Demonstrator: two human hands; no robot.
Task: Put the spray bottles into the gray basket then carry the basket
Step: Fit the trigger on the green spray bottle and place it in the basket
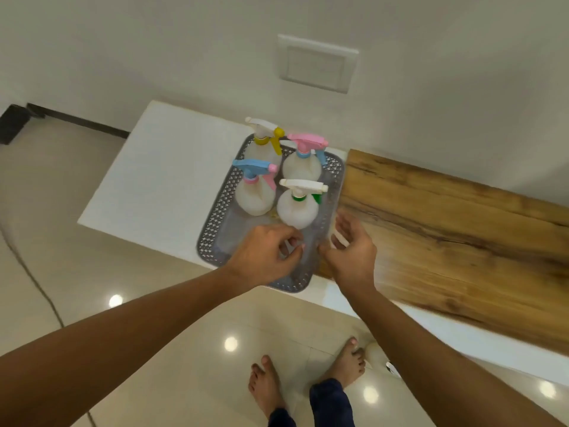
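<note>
Below, four translucent white plastic spray bottles standing upright inside a gray perforated plastic basket (215, 217), all in its far half. Far left: bottle with white trigger head and yellow collar (261, 149). Far right: bottle with pink trigger head and blue collar (303, 167). Near left: bottle with blue trigger head and pink collar (255, 192). Near right: bottle with white trigger head and green collar (297, 209). Close together in two rows, almost touching.

Basket resting on a white flat surface (160, 180), its right rim just beside a brown wooden board (446, 241) lying on the same surface. Near end of basket reaching the surface edge.

Left hand (264, 254) over the near, unfilled part of the basket, fingers curled inward and narrow, holding nothing visible. Right hand (351, 251) at the near right rim of the basket, fingers half spread and loosely bent; contact with the rim not possible to tell, no bottle in it.

On the glossy beige tiled floor (184, 349), two bare feet, with dark trouser legs above.
</note>
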